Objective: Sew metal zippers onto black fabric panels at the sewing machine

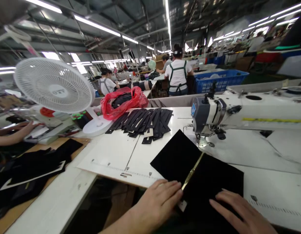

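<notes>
The left hand [158,201] is laid flat, fingers spread and gripping nothing, on the near left corner of a black fabric panel [189,169], its fingertips touching the lower end of a gold zipper [192,171]. The right hand [240,213] is likewise pressed open and flat on the panel's near right part, with nothing clasped. Both hands sit close to the near edge of the white table [262,152], where the panel slightly overhangs.

Bare table surface is seen to the left of the panel and to its right, while the far corner of the panel lies just beside the presser foot of a sewing machine [209,113], whose body extends to the right.

The panel is dark, matte and roughly square, turned diagonally, and it is crossed by the zipper running from the near left toward the machine.

Farther off, a spread of black cut strips [145,122] is laid on the table, with a red plastic bag [121,102] behind them and a white fan [54,84] at the left. A co-worker's hand [26,128] rests on the neighbouring bench.
</notes>
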A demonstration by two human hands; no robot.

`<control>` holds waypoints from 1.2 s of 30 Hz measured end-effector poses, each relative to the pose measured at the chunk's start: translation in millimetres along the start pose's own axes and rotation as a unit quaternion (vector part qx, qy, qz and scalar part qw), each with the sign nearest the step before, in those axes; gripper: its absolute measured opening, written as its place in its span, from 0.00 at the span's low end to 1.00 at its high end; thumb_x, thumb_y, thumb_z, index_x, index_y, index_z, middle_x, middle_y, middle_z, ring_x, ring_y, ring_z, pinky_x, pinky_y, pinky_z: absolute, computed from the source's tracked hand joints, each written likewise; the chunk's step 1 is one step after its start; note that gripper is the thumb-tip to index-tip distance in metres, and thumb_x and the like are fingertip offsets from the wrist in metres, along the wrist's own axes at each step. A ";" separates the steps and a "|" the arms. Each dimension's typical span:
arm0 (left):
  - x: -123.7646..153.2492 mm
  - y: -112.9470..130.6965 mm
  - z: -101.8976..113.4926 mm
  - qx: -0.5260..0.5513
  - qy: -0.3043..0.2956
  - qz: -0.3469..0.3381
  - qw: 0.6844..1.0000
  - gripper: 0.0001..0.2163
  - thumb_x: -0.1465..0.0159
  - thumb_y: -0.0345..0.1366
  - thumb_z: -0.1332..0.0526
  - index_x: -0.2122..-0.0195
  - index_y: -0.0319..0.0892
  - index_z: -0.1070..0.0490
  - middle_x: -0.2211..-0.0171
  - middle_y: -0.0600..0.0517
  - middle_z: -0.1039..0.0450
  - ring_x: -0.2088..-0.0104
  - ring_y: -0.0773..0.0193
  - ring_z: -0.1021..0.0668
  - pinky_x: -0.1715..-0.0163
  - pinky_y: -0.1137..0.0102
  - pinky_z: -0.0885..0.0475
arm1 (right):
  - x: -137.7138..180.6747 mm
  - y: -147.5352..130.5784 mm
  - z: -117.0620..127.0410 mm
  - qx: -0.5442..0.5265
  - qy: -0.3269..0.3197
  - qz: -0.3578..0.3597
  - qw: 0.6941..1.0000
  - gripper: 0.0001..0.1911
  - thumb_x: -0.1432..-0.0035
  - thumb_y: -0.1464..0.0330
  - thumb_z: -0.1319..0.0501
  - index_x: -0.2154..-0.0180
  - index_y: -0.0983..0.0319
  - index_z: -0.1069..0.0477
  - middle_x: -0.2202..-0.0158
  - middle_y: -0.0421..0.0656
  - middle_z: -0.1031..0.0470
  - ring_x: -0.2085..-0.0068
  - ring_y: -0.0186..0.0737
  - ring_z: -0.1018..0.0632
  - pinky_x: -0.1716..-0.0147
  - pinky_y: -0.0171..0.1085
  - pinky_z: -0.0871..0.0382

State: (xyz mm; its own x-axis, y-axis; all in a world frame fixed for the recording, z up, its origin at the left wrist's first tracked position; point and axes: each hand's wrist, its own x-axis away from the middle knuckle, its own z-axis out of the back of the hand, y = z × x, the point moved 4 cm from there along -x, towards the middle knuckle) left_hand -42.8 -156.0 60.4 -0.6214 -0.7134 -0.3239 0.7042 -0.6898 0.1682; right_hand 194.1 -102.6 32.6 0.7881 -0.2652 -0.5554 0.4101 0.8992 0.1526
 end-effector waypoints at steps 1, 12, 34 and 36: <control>4.8 -4.6 -7.0 0.000 -0.028 0.020 0.999 0.24 0.33 0.38 0.47 0.38 0.35 0.50 0.43 0.38 0.38 0.41 0.51 0.37 0.44 0.53 0.39 | 1.8 -6.9 -4.4 0.010 -0.015 0.006 1.000 0.38 0.53 0.78 0.53 0.38 0.58 0.46 0.49 0.43 0.29 0.49 0.41 0.28 0.56 0.39 0.30; 13.0 -17.5 -24.6 0.002 -0.036 0.090 0.995 0.29 0.35 0.42 0.44 0.37 0.36 0.53 0.40 0.38 0.45 0.37 0.52 0.45 0.41 0.52 0.44 | 16.0 -23.8 -11.0 0.009 -0.045 0.049 0.998 0.23 0.44 0.74 0.54 0.49 0.64 0.33 0.45 0.48 0.32 0.43 0.45 0.35 0.40 0.49 0.52; -102.4 -45.5 -35.4 0.062 -0.037 0.061 0.996 0.21 0.32 0.38 0.51 0.38 0.43 0.48 0.37 0.48 0.48 0.36 0.56 0.48 0.39 0.51 0.54 | 14.7 -4.9 -9.9 0.081 -0.110 -0.115 0.984 0.41 0.56 0.78 0.52 0.37 0.66 0.53 0.40 0.52 0.42 0.41 0.55 0.39 0.47 0.56 0.41; -102.6 -52.4 -43.0 0.029 -0.052 0.106 0.993 0.24 0.32 0.43 0.51 0.38 0.43 0.50 0.36 0.47 0.51 0.36 0.53 0.51 0.40 0.48 0.54 | 18.6 -5.7 -9.4 0.118 -0.105 -0.101 0.982 0.38 0.51 0.75 0.53 0.37 0.69 0.54 0.41 0.55 0.39 0.42 0.55 0.36 0.50 0.54 0.37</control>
State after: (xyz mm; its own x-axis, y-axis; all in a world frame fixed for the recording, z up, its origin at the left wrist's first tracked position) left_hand -1.2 -41.4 44.8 -0.4956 -0.8501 -0.1781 0.8039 -0.5266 0.2766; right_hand 202.0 -109.4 13.7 0.7462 -0.5184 -0.4177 0.6438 0.7216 0.2545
